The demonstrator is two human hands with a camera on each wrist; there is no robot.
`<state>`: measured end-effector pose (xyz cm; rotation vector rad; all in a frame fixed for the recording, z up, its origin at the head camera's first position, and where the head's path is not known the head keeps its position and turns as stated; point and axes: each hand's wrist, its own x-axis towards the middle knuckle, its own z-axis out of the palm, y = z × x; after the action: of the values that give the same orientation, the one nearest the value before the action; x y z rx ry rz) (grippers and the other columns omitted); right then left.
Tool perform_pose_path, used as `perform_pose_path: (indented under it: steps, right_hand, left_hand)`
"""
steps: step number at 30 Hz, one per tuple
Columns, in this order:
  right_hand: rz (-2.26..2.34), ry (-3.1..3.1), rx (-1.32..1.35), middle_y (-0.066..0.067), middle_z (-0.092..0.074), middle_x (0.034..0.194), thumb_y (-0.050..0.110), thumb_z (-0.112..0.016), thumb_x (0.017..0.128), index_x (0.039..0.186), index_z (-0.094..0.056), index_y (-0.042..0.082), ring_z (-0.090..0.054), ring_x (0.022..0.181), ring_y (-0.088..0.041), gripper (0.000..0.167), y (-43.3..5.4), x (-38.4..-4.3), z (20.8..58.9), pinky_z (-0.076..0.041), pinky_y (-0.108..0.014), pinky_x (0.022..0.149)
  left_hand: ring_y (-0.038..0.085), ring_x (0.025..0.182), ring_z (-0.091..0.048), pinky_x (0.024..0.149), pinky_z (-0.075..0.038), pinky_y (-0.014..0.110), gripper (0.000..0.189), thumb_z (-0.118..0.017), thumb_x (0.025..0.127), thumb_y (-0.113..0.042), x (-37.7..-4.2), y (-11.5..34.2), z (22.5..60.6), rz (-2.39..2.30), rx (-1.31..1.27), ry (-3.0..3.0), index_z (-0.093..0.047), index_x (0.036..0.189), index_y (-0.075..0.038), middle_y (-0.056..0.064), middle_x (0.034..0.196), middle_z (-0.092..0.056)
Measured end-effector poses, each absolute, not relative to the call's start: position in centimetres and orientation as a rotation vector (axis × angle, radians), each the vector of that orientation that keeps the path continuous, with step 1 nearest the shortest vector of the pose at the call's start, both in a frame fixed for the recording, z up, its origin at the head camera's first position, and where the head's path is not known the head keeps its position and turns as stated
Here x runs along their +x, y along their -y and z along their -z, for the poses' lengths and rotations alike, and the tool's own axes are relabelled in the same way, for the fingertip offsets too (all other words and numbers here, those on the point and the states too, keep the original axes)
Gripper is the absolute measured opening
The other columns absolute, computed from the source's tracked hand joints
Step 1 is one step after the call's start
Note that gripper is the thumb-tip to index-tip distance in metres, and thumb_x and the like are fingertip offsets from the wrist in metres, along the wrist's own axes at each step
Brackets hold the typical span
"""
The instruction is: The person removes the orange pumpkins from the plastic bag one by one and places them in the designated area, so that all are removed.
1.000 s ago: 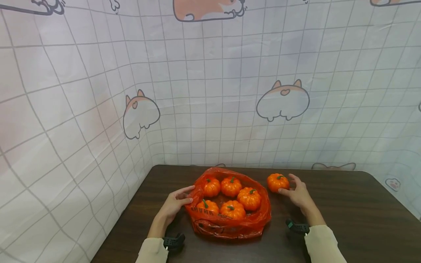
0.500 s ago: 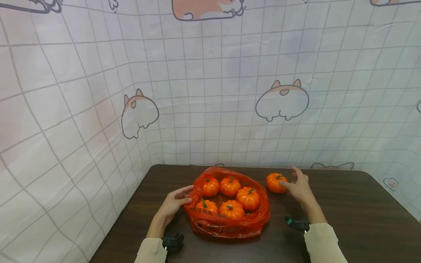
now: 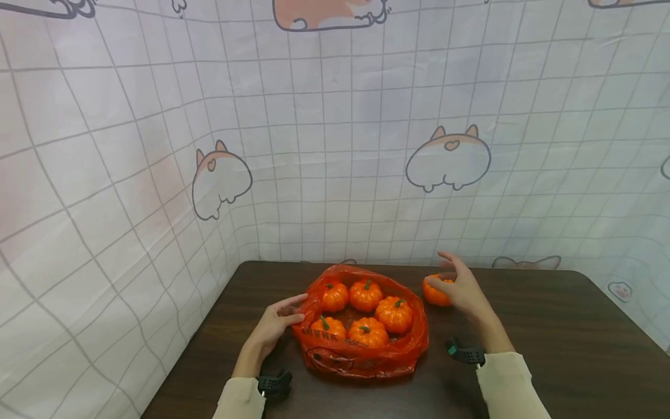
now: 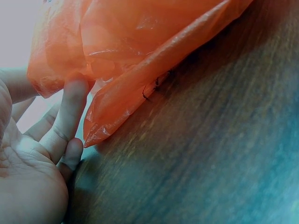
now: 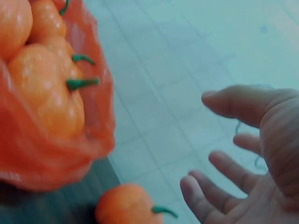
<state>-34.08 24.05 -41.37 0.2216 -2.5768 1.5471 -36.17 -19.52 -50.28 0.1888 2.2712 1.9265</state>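
A thin red plastic bag [image 3: 361,366] stands on the table with its mouth spread wide. Inside lie several small orange pumpkins [image 3: 395,315] with green stems. At the bag's left rim, my left hand [image 3: 273,326] pinches the film between thumb and fingers; in the left wrist view the fingertips [image 4: 75,86] meet the orange film. One more pumpkin [image 3: 435,295] sits outside, right of the bag. My right hand [image 3: 466,291] hovers over it, partly covering it in the head view. In the right wrist view that hand's fingers are spread, holding nothing, apart from the loose pumpkin [image 5: 126,205].
The dark wooden table [image 3: 555,326] runs back to a white gridded cloth [image 3: 356,174] with cartoon dogs. This cloth also hangs along the left side. Each wrist wears a black strap [image 3: 274,383].
My right hand has risen from beside the loose pumpkin and moved left over it, fingers spread. The pumpkin has stayed on the table. My left hand keeps its place at the bag's rim.
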Motion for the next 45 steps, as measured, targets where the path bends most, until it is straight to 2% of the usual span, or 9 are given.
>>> perform_pose_path:
  steps: [4,8,14,23,36,45]
  right_hand:
    - [-1.511,2.525,0.369,-0.025,-0.045,0.150,0.026,-0.070,0.098,0.160,-0.031,0.010,-0.053,0.131,-0.044,0.075,-22.8,-33.8,41.1,-0.052,-0.054,0.097]
    - [-1.481,2.498,0.512,-0.025,-0.053,0.140,0.020,-0.072,0.097,0.155,-0.038,0.008,-0.059,0.123,-0.042,0.068,-21.6,-33.6,41.6,-0.053,-0.055,0.096]
    - [-1.475,2.539,0.615,-0.021,-0.057,0.133,0.019,-0.075,0.094,0.149,-0.045,0.010,-0.060,0.120,-0.040,0.063,-20.7,-33.3,42.8,-0.054,-0.055,0.096]
    - [-1.363,2.739,0.599,-0.021,-0.059,0.135,0.025,-0.078,0.092,0.149,-0.045,0.009,-0.061,0.119,-0.038,0.067,-20.1,-33.7,44.5,-0.056,-0.051,0.093]
    - [-1.236,2.817,0.587,-0.020,-0.063,0.136,0.028,-0.081,0.088,0.149,-0.047,0.005,-0.063,0.120,-0.036,0.073,-19.9,-33.8,45.2,-0.052,-0.056,0.098]
    - [-1.215,2.857,0.574,-0.015,-0.064,0.135,0.034,-0.082,0.087,0.148,-0.050,0.009,-0.063,0.120,-0.034,0.074,-20.3,-34.0,46.2,-0.052,-0.055,0.098]
  left_hand:
    - [0.020,0.102,-0.064,0.096,-0.051,0.036,0.048,-0.072,0.095,-0.014,-36.2,19.5,50.1,-1.928,0.191,-2.278,-0.064,0.141,-0.021,0.008,0.108,-0.071]
    - [0.020,0.102,-0.063,0.096,-0.051,0.036,0.048,-0.072,0.095,-0.015,-36.3,19.6,50.1,-1.919,0.196,-2.293,-0.064,0.141,-0.020,0.009,0.108,-0.070]
    - [0.020,0.101,-0.063,0.091,-0.051,0.033,0.047,-0.072,0.095,-0.014,-36.3,19.6,50.0,-1.922,0.190,-2.291,-0.064,0.141,-0.020,0.010,0.107,-0.070]
    - [0.020,0.100,-0.063,0.088,-0.052,0.032,0.048,-0.071,0.095,-0.013,-36.3,19.7,50.2,-1.926,0.183,-2.267,-0.063,0.142,-0.020,0.009,0.109,-0.070]
    - [0.020,0.098,-0.063,0.087,-0.052,0.032,0.049,-0.072,0.094,-0.012,-36.3,19.7,50.4,-1.933,0.200,-2.279,-0.063,0.142,-0.018,0.009,0.105,-0.070]
    - [0.019,0.099,-0.063,0.087,-0.052,0.031,0.049,-0.072,0.095,-0.014,-36.2,19.4,50.4,-1.924,0.192,-2.291,-0.062,0.143,-0.017,0.011,0.108,-0.070]
